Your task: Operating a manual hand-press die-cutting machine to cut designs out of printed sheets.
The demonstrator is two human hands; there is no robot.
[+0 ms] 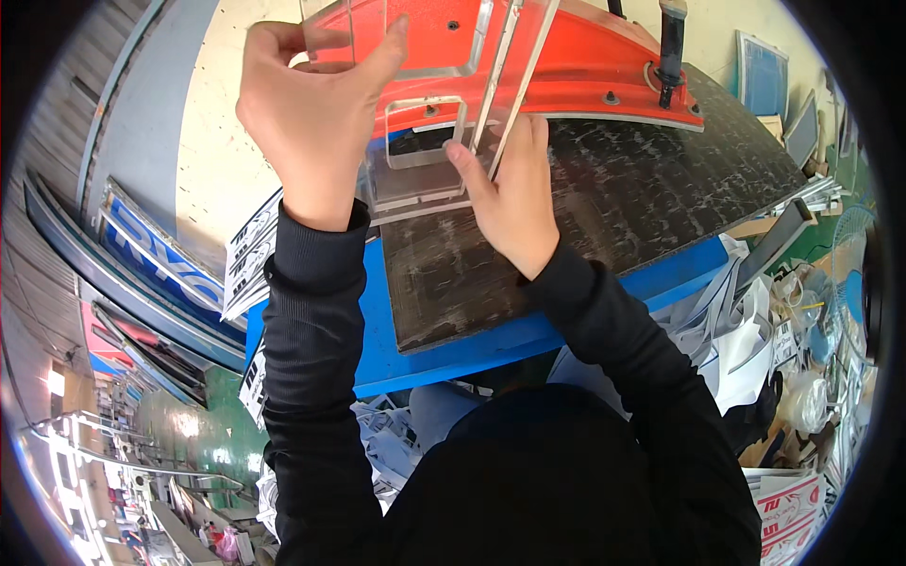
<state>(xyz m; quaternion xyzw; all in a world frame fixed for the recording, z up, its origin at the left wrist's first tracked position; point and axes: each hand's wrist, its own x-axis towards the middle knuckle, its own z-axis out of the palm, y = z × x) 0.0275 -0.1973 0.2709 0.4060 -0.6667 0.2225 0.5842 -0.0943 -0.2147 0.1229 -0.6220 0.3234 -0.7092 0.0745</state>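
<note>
On the left, a blue board [165, 247] with white lettering, set at a tilt; just right of it, black-and-white printed sheets [253, 250] beside the table's blue frame [377, 330]. Next, the left hand [316, 113], wrapped around the left side of a clear plastic panel [429, 87]: thumb laid up along the near face, fingers curled round the edge, pinching the plastic between. Cannot tell the exact place of the hidden fingertips. In the middle, the panel itself, held up and tilted between both hands, above the black tabletop [651, 179], with the red machine part [585, 57] beyond. Has rounded cutouts and thick edges; cannot tell one sheet from several layers. Looks stiff and fairly heavy for plastic; likely smooth, a little slippery, and prone to scratch or chip at the cutout corners. Best gripped by the thick outer edges, one hand per side, clear of the narrower strips. Further right, the right hand [514, 193], lower and nearer: thumb against the near face by the lower cutout, other fingers close together past the right edge. At far right, an upright black handle [671, 47]; at near right, white scraps [741, 358].
</note>
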